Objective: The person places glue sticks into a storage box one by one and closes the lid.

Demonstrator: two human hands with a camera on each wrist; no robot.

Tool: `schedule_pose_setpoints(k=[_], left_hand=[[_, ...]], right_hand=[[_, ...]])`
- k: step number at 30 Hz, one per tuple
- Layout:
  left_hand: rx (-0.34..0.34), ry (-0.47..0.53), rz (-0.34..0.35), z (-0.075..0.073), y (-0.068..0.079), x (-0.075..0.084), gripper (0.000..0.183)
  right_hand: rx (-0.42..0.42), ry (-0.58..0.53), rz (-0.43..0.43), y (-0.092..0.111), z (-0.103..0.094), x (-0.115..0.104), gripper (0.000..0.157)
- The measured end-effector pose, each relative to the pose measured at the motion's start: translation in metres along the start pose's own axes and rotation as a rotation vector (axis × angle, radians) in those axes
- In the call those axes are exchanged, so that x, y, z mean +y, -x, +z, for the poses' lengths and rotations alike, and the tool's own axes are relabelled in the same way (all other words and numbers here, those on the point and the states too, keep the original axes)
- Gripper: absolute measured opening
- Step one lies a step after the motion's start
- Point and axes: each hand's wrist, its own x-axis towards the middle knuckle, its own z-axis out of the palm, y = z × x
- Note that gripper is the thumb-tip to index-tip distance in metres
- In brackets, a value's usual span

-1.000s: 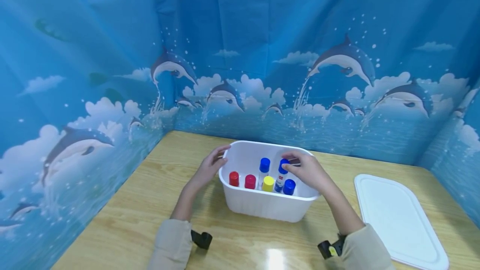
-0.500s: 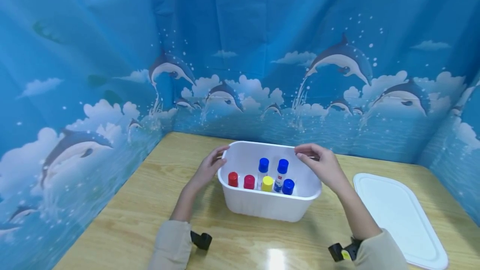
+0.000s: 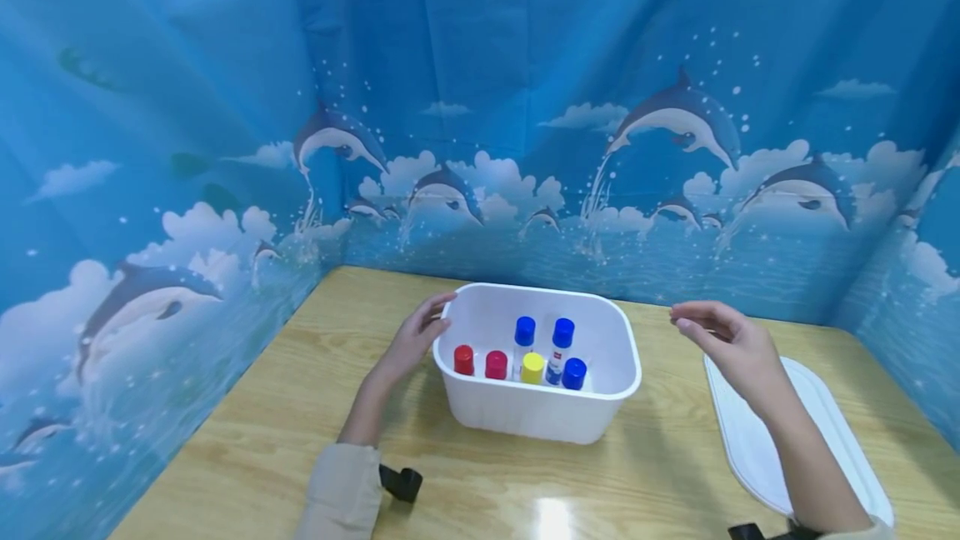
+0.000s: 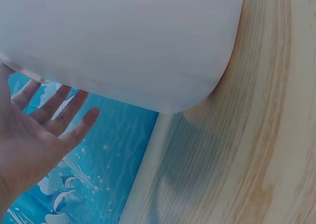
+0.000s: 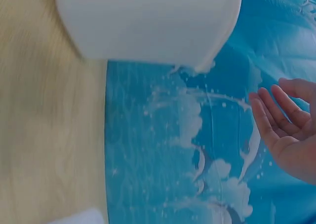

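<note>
A white plastic bin (image 3: 532, 411) stands on the wooden table with its top uncovered. Inside are upright glue sticks: two taller ones with blue caps (image 3: 525, 332) (image 3: 563, 333), and shorter-looking ones with a red cap (image 3: 463, 361), a crimson cap (image 3: 496, 365), a yellow cap (image 3: 532, 368) and a blue cap (image 3: 574, 373). My left hand (image 3: 414, 340) rests at the bin's left rim, its fingers spread and nearly straight in the left wrist view. Off to the right of the bin, my right hand (image 3: 738, 348) is in the air, fingers loosely bent, holding nothing.
A white lid (image 3: 757, 448) lies on the table at the right, partly covered by my right forearm. The wooden table (image 3: 285, 407) ends at a blue dolphin-print curtain (image 3: 525, 107) behind and at both sides. Black camera mounts (image 3: 401, 483) sit at the wrists.
My right hand has moved from a blue-capped glue stick in the bin, past the right rim, out toward the lid. That glue stick stays in the bin. The left hand keeps its place.
</note>
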Motion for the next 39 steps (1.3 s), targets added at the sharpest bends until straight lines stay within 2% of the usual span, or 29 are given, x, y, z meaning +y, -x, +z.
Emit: schedule_pose_setpoints(k=[4, 13, 16, 18, 21, 23, 27, 31, 33, 39], left_hand=[[0.01, 0.005, 0.022, 0.0, -0.003, -0.012, 0.043], [0.022, -0.001, 0.024, -0.001, -0.004, -0.014, 0.042], [0.025, -0.002, 0.024, -0.001, -0.004, -0.015, 0.042], [0.025, 0.004, 0.033, -0.001, -0.003, -0.014, 0.042], [0.019, 0.01, 0.047, -0.001, -0.004, -0.015, 0.041], [0.015, 0.014, 0.058, -0.001, -0.004, -0.014, 0.041], [0.014, 0.01, 0.053, 0.0, -0.003, -0.014, 0.042], [0.016, 0.002, 0.036, 0.0, -0.003, -0.014, 0.042], [0.018, -0.004, 0.028, 0.0, -0.003, -0.014, 0.042], [0.017, -0.004, 0.037, -0.001, -0.003, -0.014, 0.042]], right_hand=[[0.046, -0.026, 0.024, 0.013, -0.02, 0.021, 0.032], [0.18, -0.15, 0.071, 0.045, -0.058, 0.077, 0.018], [0.226, -0.211, 0.101, 0.056, -0.067, 0.094, 0.017], [0.25, -0.212, 0.128, 0.063, -0.071, 0.105, 0.018], [0.283, -0.161, 0.175, 0.073, -0.076, 0.121, 0.017], [0.296, -0.086, 0.213, 0.079, -0.079, 0.131, 0.016], [0.32, 0.023, 0.287, 0.087, -0.087, 0.149, 0.007], [0.319, 0.119, 0.423, 0.093, -0.094, 0.165, 0.024], [0.315, 0.172, 0.451, 0.097, -0.096, 0.175, 0.033], [0.341, 0.249, 0.509, 0.109, -0.095, 0.21, 0.027]])
